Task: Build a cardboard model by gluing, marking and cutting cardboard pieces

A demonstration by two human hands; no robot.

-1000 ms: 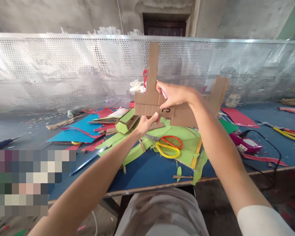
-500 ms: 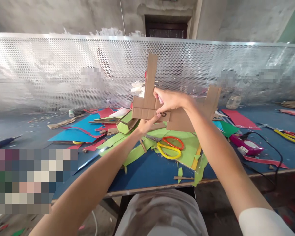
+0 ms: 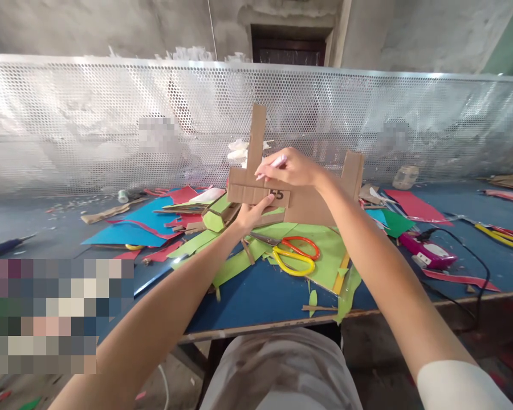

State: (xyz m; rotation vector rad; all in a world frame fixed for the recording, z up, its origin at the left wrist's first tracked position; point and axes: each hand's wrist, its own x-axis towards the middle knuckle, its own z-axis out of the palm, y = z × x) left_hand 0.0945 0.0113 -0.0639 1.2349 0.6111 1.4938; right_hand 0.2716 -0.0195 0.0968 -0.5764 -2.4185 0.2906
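We held a brown cardboard cutout (image 3: 256,185) up in the air above the blue table (image 3: 256,299), in front of the perforated metal screen (image 3: 89,125). Our left hand (image 3: 253,213) gripped it from below, thumb pressed on the front face beside some dark printed marks, fingers closed behind the lower edge. Our right hand (image 3: 288,169) came over the top, fingers curled down onto the upper edge of the cardboard where a narrow strip rose upright; the fingertips (image 3: 270,165) lay close together on the card. A second raised flap stood behind our right wrist.

Below the cardboard, on the table, lay a pair of scissors (image 3: 293,256) with red and yellow handles, resting on sheets of green paper (image 3: 325,250). To the left were blue paper (image 3: 130,228) and red scraps. A folded green cardboard piece (image 3: 216,216) sat just left of our left hand. To the right, a pink glue gun (image 3: 427,250) lay with its black cord trailing over the table edge.
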